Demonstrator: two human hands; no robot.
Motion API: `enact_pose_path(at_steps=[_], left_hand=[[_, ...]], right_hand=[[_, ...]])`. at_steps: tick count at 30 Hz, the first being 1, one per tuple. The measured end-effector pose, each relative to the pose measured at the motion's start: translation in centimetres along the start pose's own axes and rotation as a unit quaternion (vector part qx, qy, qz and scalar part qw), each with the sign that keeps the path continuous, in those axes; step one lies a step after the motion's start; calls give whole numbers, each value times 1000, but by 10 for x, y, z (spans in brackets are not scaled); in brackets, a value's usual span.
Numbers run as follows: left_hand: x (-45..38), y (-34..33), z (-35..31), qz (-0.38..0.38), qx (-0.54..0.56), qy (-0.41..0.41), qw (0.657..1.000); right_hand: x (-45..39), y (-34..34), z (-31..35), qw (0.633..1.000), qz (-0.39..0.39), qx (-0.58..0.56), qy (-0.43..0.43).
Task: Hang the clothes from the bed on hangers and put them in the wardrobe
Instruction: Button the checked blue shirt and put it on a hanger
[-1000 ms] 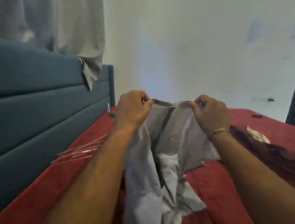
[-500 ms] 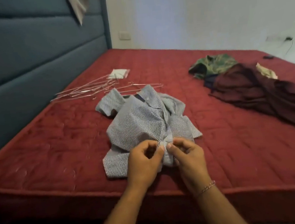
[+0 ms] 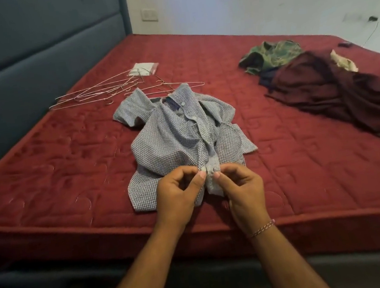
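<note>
A grey checked short-sleeved shirt [image 3: 176,136] lies crumpled on the red mattress [image 3: 68,173], collar pointing away from me. My left hand [image 3: 179,197] and my right hand [image 3: 242,187] both pinch its button strip near the lower hem, thumbs and fingertips close together. Several thin wire hangers [image 3: 106,92] lie in a loose pile beyond the shirt, towards the headboard. One hanger [image 3: 177,86] sits just past the collar.
A dark maroon garment [image 3: 336,94], a green patterned garment [image 3: 271,56] and a pale cloth [image 3: 344,62] lie heaped at the right. A small plastic packet [image 3: 144,68] rests by the hangers. The blue padded headboard [image 3: 29,55] stands at the left; a white wall behind.
A second ago I held the shirt up in the air with both hands. It now lies on the mattress, and my hands pinch the front strip near the hem.
</note>
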State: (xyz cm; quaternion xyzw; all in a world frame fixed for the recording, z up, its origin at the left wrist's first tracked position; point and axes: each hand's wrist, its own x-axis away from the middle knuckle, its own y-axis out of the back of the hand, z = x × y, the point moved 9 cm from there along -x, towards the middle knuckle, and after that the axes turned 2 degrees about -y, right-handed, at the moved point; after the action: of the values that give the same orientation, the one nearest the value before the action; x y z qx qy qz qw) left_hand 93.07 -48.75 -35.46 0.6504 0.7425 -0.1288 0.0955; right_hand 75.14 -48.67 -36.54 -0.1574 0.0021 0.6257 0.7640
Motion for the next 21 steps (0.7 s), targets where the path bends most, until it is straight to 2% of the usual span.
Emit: enact_pose_path(at_steps=[7, 16, 21], left_hand=[[5, -7, -3, 24, 48, 3, 999], [4, -7, -3, 33, 1, -25, 999], [3, -6, 1, 23, -25, -14, 999]], right_hand=[[5, -2, 2, 997, -13, 57, 47], [6, -2, 1, 995, 6, 77, 61], [6, -1, 1, 995, 13, 78, 64]])
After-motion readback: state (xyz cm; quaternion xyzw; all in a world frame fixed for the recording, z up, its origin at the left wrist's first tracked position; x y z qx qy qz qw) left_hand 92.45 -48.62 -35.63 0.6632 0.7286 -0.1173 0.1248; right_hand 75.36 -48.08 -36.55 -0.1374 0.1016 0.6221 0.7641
